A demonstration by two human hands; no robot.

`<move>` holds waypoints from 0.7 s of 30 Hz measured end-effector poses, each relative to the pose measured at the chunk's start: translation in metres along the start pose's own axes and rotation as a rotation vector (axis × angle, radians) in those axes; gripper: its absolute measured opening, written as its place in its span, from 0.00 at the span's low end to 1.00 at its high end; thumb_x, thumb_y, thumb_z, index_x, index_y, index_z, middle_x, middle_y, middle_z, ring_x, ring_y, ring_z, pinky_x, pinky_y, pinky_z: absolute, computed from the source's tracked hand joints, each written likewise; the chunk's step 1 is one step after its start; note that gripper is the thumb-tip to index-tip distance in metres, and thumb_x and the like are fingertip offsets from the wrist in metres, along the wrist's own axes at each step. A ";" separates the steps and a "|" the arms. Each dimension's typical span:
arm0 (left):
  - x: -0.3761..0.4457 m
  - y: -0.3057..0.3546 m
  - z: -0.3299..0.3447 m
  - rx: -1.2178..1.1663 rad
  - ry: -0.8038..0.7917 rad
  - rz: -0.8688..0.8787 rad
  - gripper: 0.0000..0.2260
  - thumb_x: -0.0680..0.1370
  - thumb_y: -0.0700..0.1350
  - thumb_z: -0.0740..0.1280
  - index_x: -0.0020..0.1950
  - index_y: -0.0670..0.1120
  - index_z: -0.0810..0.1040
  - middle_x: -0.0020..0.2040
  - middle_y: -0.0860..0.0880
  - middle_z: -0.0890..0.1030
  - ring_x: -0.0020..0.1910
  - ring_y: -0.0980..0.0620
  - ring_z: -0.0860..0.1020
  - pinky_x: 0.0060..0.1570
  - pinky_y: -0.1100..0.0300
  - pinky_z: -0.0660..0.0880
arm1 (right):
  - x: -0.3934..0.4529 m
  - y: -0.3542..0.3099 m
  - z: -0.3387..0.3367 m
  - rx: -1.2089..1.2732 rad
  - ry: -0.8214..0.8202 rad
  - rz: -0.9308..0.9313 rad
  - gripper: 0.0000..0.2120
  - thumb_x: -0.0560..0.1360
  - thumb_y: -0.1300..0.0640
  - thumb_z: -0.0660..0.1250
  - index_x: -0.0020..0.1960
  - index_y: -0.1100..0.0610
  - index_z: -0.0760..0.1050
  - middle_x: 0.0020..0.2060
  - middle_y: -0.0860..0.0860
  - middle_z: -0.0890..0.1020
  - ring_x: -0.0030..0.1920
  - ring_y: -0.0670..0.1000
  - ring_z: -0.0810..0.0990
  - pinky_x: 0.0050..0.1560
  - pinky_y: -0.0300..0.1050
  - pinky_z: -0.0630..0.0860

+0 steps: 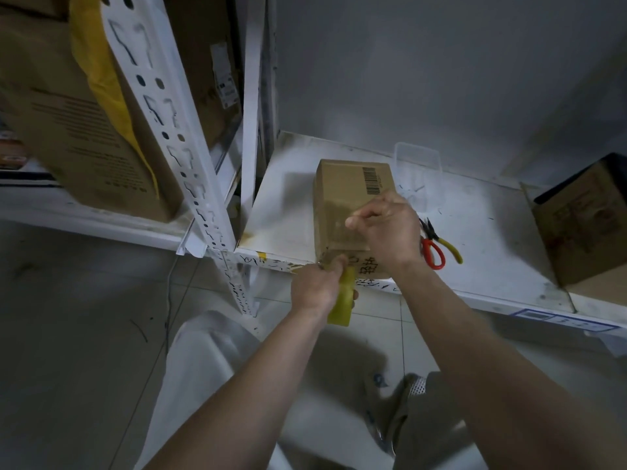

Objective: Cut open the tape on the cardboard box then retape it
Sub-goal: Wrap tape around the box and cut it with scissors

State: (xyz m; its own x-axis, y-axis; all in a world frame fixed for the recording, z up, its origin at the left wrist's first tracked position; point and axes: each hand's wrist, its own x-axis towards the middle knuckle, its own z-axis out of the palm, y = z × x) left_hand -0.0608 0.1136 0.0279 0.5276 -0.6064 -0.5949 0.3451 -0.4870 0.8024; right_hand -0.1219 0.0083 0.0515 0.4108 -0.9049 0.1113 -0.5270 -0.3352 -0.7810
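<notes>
A small cardboard box [342, 195] with a barcode stands at the front edge of the white shelf [475, 232]. A shiny strip of clear tape runs along its top and down its near face. My left hand [315, 286] grips a yellowish tape roll [342, 305] just below the box's near bottom edge. My right hand [390, 228] rests on the near part of the box top, fingers curled and thumb pointing left along the tape. Nothing shows inside that hand.
Red-handled scissors [433, 252] and yellow-handled pliers [448, 244] lie just right of the box. A clear plastic tub [419, 157] sits behind it. Another cardboard box [587, 218] stands at the right. A perforated white upright [190, 171] and large cartons [84, 130] are on the left.
</notes>
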 end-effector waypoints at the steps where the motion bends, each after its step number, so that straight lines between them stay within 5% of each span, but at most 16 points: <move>1: 0.001 -0.003 0.002 -0.050 -0.036 0.001 0.14 0.77 0.50 0.66 0.44 0.38 0.80 0.30 0.43 0.81 0.22 0.49 0.78 0.28 0.57 0.79 | 0.005 0.002 0.000 -0.015 -0.020 0.012 0.11 0.68 0.56 0.75 0.32 0.44 0.77 0.40 0.41 0.75 0.51 0.45 0.75 0.55 0.41 0.73; 4: -0.001 -0.007 0.007 -0.143 -0.122 0.021 0.10 0.79 0.47 0.63 0.48 0.40 0.79 0.37 0.40 0.82 0.25 0.49 0.79 0.28 0.59 0.78 | 0.021 0.010 0.004 -0.097 -0.116 0.062 0.08 0.68 0.54 0.75 0.34 0.45 0.78 0.43 0.42 0.77 0.48 0.44 0.76 0.53 0.42 0.74; 8: 0.005 -0.013 0.011 -0.147 -0.059 0.002 0.08 0.79 0.46 0.64 0.43 0.45 0.77 0.41 0.39 0.84 0.32 0.44 0.81 0.30 0.58 0.79 | 0.033 0.016 0.016 -0.134 -0.229 0.101 0.06 0.66 0.52 0.76 0.35 0.45 0.79 0.44 0.43 0.78 0.51 0.46 0.77 0.58 0.48 0.73; 12: 0.010 -0.015 0.015 -0.140 0.000 -0.046 0.10 0.78 0.48 0.65 0.44 0.42 0.79 0.39 0.39 0.85 0.36 0.41 0.83 0.40 0.49 0.81 | 0.037 0.023 0.026 -0.233 -0.219 0.085 0.11 0.64 0.48 0.77 0.29 0.41 0.76 0.45 0.43 0.78 0.55 0.49 0.76 0.61 0.58 0.69; 21: 0.014 -0.016 0.018 -0.148 0.039 -0.053 0.11 0.77 0.48 0.66 0.42 0.41 0.79 0.38 0.39 0.85 0.41 0.37 0.83 0.43 0.42 0.81 | 0.041 0.024 0.029 -0.273 -0.199 0.059 0.05 0.65 0.48 0.76 0.36 0.45 0.81 0.47 0.45 0.79 0.55 0.50 0.75 0.61 0.59 0.69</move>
State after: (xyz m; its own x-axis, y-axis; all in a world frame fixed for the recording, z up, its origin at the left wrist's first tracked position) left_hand -0.0726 0.1014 0.0060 0.5347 -0.5559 -0.6364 0.4824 -0.4175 0.7700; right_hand -0.0962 -0.0291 0.0195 0.4962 -0.8652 -0.0722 -0.7232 -0.3659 -0.5858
